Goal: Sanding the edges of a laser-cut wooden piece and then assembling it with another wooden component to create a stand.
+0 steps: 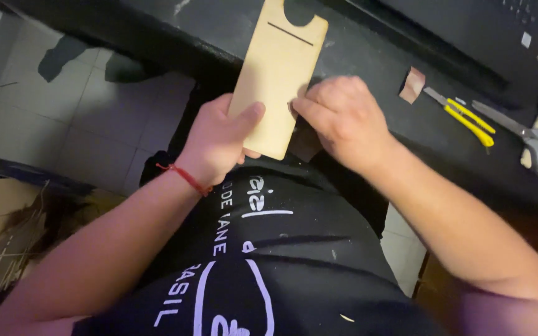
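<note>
While the left hand [216,140] clamps the lower end of a pale wooden board [276,71], its thumb lies flat across the board's face and its fingers wrap behind, so this grip is closed on the board. A red cord bracelet [185,177] circles that wrist. The board is long and narrow with rounded corners, a thin slot across its upper part and a round cutout at its top end; it juts out past the near edge of the dark surface [368,37], tilted toward the person's body. The right hand [344,121] presses its curled fingertips against the board's right edge, near the lower end; whether this grip pinches anything small cannot be told. Farther right along the surface lie a small brown scrap [412,84], a yellow utility knife [465,117] and, close to the right edge, a pair of scissors with red-and-grey handles [533,140]. Pale floor tiles [63,118] show below the near edge.
</note>
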